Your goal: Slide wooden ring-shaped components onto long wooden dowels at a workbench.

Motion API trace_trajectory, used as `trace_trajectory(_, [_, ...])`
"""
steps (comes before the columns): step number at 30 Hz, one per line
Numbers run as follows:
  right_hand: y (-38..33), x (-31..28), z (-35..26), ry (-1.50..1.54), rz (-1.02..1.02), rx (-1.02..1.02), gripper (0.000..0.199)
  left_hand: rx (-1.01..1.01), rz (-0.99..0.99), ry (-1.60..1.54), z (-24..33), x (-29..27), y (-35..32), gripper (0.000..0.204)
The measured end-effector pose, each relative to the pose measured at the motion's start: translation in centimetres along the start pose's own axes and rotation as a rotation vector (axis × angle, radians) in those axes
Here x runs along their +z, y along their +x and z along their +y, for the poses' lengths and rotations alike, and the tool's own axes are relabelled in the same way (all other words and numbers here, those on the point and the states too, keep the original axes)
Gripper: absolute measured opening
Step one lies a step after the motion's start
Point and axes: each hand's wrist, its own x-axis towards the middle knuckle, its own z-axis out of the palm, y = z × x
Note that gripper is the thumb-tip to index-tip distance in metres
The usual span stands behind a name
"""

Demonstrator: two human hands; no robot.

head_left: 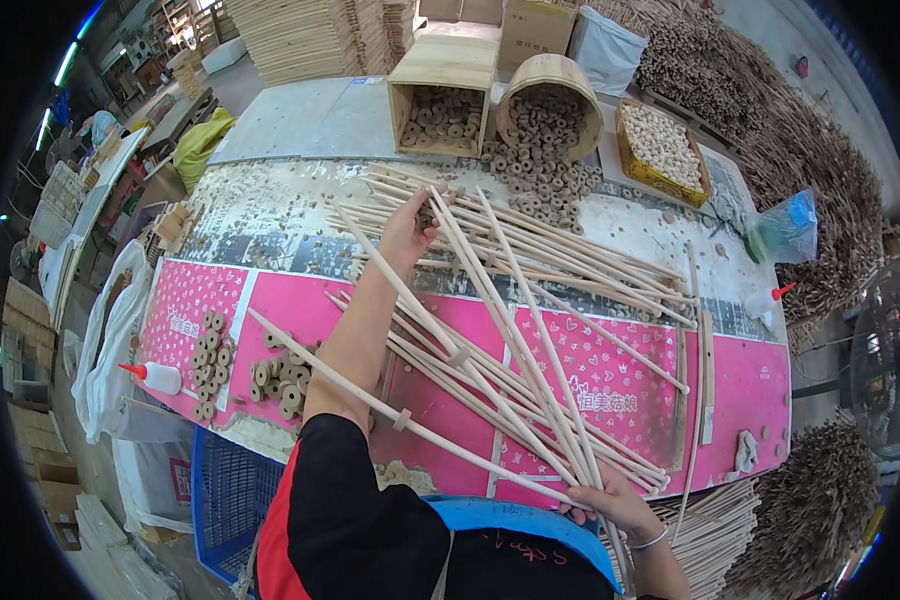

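Observation:
My right hand is closed round the lower ends of several long pale wooden rods, which fan out away from me over the table. One rod slants far left with a wooden ring around it; another carries a ring partway along. My left hand is stretched out by the far tips of the rods, fingers curled round what looks like a small brown wooden ring, partly hidden. Beneath and beyond the held rods, more loose rods lie across the table.
Wooden rings spill from a round tub beside a square wooden box at the back. Loose rings lie left of my arm. A yellow basket holds pale beads. Glue bottles stand on both sides. A blue crate sits below the left edge.

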Motion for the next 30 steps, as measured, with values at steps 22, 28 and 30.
trace_trajectory(22, [2.2, -1.6, -1.5, 0.028, 0.107, -0.179, 0.041, -0.132, -0.213, 0.057, -5.8, 1.2, -5.8, 0.036])
trace_trajectory(28, [0.8, -1.1, -0.1, 0.017, 0.086, -0.119, 0.047, 0.163, -0.085, -0.144, 1.0, -0.6, -2.1, 0.038])
trace_trajectory(30, [0.5, -0.8, -0.2, 0.007, 0.093, -0.095, 0.046, 0.239, -0.046, -0.077, 1.9, -1.8, -0.8, 0.039])
